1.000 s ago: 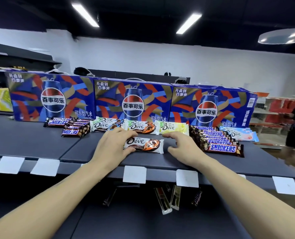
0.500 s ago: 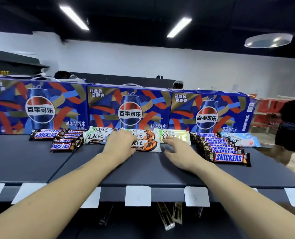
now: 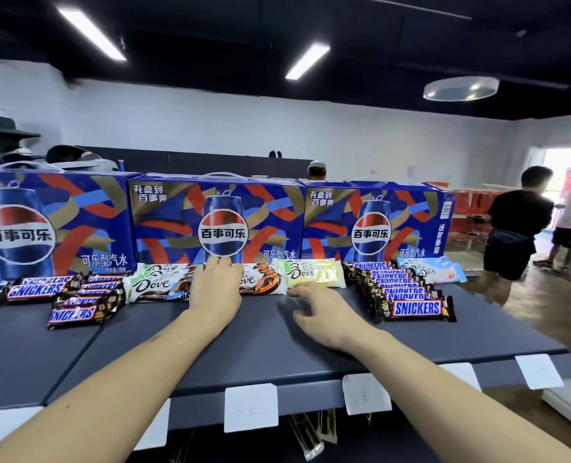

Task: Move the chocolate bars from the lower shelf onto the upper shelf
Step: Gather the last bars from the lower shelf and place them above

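Two hands lie on the upper shelf (image 3: pixel 411 342): the left hand (image 3: pixel 218 289) rests flat, fingers straight, on an orange chocolate bar (image 3: pixel 264 282) (far row, against the cola boxes (image 3: pixel 217 222)); the right hand (image 3: pixel 324 312) hovers spread, near a green bar (image 3: pixel 314 273).
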The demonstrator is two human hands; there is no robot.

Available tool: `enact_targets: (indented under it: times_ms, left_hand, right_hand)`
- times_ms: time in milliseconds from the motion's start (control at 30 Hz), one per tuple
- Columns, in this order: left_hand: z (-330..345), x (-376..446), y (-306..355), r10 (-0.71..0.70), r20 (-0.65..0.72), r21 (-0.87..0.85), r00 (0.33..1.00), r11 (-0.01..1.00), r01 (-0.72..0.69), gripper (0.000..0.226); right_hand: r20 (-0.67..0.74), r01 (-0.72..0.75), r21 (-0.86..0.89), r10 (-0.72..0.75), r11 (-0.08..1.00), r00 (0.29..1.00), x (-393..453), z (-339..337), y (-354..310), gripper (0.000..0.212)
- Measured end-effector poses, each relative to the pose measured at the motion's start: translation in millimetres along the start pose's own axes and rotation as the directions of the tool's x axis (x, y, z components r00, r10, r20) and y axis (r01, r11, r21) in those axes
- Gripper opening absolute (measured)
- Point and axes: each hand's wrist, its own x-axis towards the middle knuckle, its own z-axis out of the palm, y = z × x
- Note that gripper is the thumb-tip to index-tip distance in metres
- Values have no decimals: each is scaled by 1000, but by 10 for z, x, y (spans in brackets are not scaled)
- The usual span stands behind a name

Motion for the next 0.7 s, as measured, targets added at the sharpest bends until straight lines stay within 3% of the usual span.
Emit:
enact_targets:
  times_ms: [167,400,700]
  left_hand:
    - [-132,-219,45,53,-54,29,997,998,-51,31]
    - [-585,-805,386,124,-32,-114,992,985,-127,38]
    - [-992,-1598,1032,190,-39,-189,981,963,-194,44]
  right_hand:
    - [-20,8,12,-8,1000,1000,-114,-18,-71,46]
    - [-52,22,44,-19,999,998,-507,-114,-120,50]
    - [-64,35,38,-33,999,997,-1541,-338,-91,49]
